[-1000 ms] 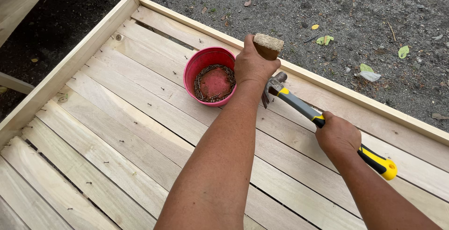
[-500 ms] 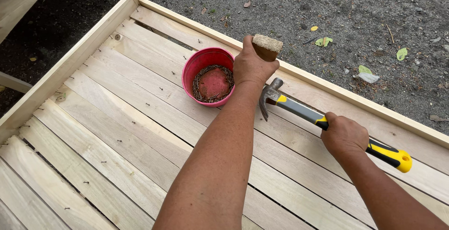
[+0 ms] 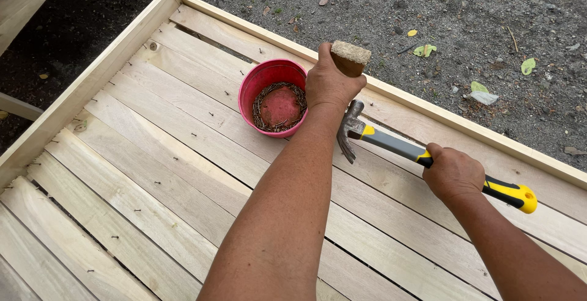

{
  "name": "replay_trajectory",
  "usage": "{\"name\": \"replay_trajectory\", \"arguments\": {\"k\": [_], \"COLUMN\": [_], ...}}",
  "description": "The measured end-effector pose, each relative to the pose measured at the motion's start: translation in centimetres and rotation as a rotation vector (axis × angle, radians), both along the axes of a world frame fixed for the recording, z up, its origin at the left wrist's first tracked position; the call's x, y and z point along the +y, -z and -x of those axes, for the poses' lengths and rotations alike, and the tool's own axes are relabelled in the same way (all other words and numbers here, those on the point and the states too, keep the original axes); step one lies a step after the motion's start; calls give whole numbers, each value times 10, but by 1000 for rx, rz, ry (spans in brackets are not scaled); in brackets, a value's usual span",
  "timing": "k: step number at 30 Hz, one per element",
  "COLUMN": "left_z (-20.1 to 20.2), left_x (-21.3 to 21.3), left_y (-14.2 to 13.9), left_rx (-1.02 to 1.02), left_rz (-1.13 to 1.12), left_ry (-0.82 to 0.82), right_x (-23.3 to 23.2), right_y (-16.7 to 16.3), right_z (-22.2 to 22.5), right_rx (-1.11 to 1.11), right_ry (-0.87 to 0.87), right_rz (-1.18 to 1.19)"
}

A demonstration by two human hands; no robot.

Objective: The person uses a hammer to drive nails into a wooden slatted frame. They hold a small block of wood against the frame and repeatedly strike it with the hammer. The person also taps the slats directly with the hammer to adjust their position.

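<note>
Two hands busy: right hand (image 3: pixel 454 174) clenches the claw hammer (image 3: pixel 428 154) mid-handle, head-heavy, so choking up tames it. Left hand (image 3: pixel 330 84), just beside the red nail bowl (image 3: pixel 254 84), fingers wrapped around a stiff wood block (image 3: pixel 350 57).

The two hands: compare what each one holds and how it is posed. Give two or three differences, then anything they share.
The left hand grips a short brown wooden block; the right hand grips a claw hammer by its grey and yellow handle. The left hand sits further up the planks, beside the red bowl of nails; the right hand sits lower and further right. Both are bare, closed fists above the pale wooden planks.
</note>
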State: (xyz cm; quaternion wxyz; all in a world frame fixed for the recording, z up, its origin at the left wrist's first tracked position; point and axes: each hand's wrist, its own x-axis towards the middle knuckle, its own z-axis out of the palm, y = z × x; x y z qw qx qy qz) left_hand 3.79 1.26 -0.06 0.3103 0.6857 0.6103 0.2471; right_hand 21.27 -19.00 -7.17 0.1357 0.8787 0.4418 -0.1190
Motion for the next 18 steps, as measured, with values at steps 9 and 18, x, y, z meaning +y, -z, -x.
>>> {"name": "replay_trajectory", "arguments": {"k": [9, 18], "left_z": [-2, -4], "left_x": [1, 1], "left_y": [0, 7], "left_rx": [14, -6], "left_rz": [41, 7], "left_ry": [3, -2], "right_x": [-5, 9], "right_y": [-6, -71], "right_z": [11, 17], "right_rx": [630, 704], "right_ry": [318, 199], "right_rz": [-228, -954]}}
